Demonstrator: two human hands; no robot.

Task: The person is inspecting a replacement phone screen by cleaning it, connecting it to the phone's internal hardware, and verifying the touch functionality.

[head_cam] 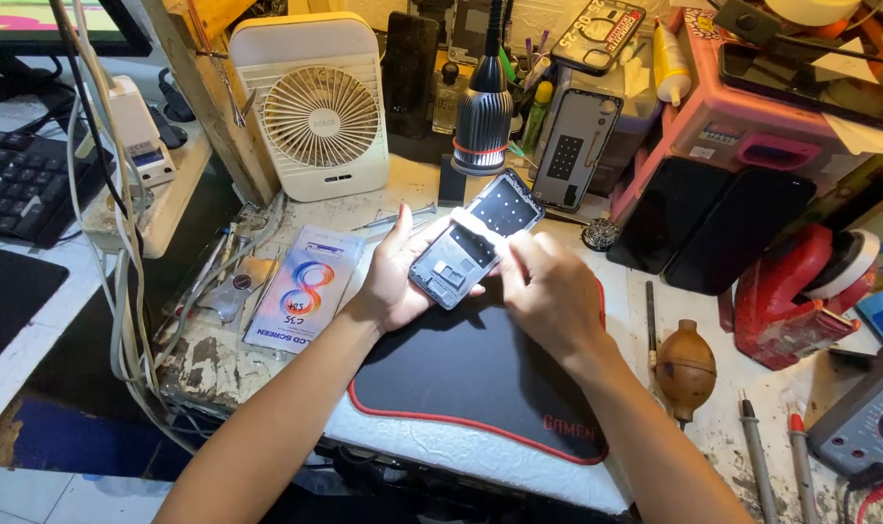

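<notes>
An opened phone (475, 238), its back cover off and its inner frame exposed, is cradled in the left hand (395, 277), whose fingers are curled up around the lower left edge. The right hand (548, 291) is closed in a pinch on the phone's right edge, thumb and forefinger pressed at the middle of the frame; whether a small part is caught between them cannot be told.

The phone is held just above the far edge of a black mat (471, 374) with red trim, which lies beneath both wrists on the tabletop (218, 364). Directly beyond the hands a lamp head (482, 121) is aimed down at the work. To the left of the left hand a flat screen packet (304, 288) is laid, and further left, tweezers and metal tools (218, 281). Beyond the left hand a white fan (315, 112) stands. To the right of the right forearm a brown rubber blower (685, 369) rests, with screwdrivers (757, 456) near it.

The step seems best done with the phone kept level in the supporting palm and under the light, pressure being applied by the fingertips only at the frame's rim, so that the exposed board is not flexed.
</notes>
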